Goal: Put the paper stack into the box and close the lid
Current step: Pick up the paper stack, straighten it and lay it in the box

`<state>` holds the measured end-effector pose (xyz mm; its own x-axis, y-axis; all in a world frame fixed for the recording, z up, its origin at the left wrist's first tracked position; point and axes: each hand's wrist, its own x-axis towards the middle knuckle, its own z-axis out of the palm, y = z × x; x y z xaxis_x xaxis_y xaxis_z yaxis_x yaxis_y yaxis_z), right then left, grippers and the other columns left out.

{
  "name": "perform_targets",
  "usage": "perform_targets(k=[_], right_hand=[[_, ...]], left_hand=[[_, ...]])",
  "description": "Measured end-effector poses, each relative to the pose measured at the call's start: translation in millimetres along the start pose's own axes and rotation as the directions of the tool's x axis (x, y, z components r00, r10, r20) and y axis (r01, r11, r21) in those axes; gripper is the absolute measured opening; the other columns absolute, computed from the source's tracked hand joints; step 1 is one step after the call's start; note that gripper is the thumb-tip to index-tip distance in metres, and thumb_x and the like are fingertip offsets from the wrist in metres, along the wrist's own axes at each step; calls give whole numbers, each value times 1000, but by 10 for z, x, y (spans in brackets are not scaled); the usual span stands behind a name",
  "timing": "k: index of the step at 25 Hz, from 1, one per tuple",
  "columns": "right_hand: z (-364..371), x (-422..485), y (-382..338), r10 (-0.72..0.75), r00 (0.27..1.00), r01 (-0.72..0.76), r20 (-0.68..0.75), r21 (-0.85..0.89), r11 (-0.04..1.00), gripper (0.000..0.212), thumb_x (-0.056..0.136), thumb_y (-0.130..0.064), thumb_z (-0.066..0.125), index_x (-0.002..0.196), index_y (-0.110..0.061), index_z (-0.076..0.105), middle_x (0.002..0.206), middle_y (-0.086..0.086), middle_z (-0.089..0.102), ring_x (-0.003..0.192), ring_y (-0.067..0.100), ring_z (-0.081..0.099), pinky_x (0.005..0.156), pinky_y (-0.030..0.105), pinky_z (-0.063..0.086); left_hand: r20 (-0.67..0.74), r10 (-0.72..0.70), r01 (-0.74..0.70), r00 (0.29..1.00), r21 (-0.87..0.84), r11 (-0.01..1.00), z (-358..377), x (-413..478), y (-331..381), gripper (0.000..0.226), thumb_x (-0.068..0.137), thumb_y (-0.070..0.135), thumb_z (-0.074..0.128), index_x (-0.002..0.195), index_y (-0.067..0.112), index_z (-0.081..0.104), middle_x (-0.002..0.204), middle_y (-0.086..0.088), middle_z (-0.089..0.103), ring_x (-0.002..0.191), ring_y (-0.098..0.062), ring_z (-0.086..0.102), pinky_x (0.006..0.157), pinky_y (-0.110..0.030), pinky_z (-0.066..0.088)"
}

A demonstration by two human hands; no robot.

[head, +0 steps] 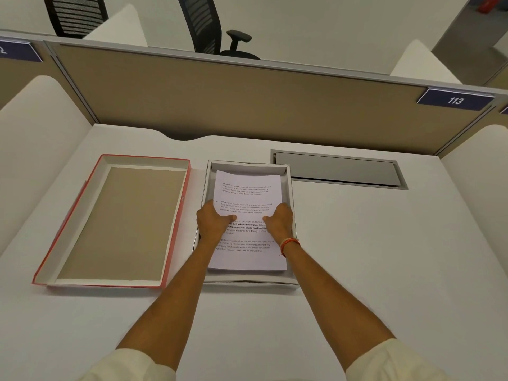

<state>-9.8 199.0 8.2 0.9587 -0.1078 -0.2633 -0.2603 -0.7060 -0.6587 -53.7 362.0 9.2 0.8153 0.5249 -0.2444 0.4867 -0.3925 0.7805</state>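
A white paper stack [248, 188] with printed text sits inside the open white box [248, 165] at the middle of the desk. My left hand [212, 221] grips the stack's left edge, thumb on top. My right hand [279, 220] grips its right edge the same way. The near end of the stack looks slightly raised above the box floor. The lid [121, 221], red outside with a brown inside, lies upturned on the desk to the left of the box.
A grey cable hatch [338, 170] is set into the desk behind and right of the box. A beige partition [233, 100] closes the back, with white side panels left and right. Office chairs stand beyond it.
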Motion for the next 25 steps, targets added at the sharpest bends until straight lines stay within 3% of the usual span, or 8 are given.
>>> perform_targets(k=[8,15,20,25], right_hand=[[-58,-27,8,56,998,-56,1,92,994,35,86,-2,71,117,3,55,120,20,65,105,33,67,78,29,56],[-135,-36,27,103,993,-112,62,169,979,51,81,-1,76,123,3,47,124,20,60,111,33,63,90,38,58],[-202,-1,16,174,980,-195,93,320,927,50,79,1,77,121,4,50,124,21,60,111,32,62,84,29,53],[-207,23,-4,212,968,-247,135,342,907,49,79,3,76,120,2,50,123,19,61,96,24,59,80,26,51]], left_hand=[[24,-7,7,1000,1,1000,-27,-34,-25,67,70,27,87,125,3,56,128,-17,64,114,-36,64,98,-46,53],[22,-26,26,999,-7,1000,-35,-33,-12,65,70,26,88,118,1,52,125,-18,63,113,-36,63,96,-46,54],[67,-48,52,997,-55,997,-81,38,-17,59,72,26,86,118,3,56,128,-16,64,112,-35,65,95,-44,54],[111,-76,85,991,-77,993,-106,52,-19,57,70,22,87,115,3,57,127,-15,65,110,-33,66,93,-42,55]])
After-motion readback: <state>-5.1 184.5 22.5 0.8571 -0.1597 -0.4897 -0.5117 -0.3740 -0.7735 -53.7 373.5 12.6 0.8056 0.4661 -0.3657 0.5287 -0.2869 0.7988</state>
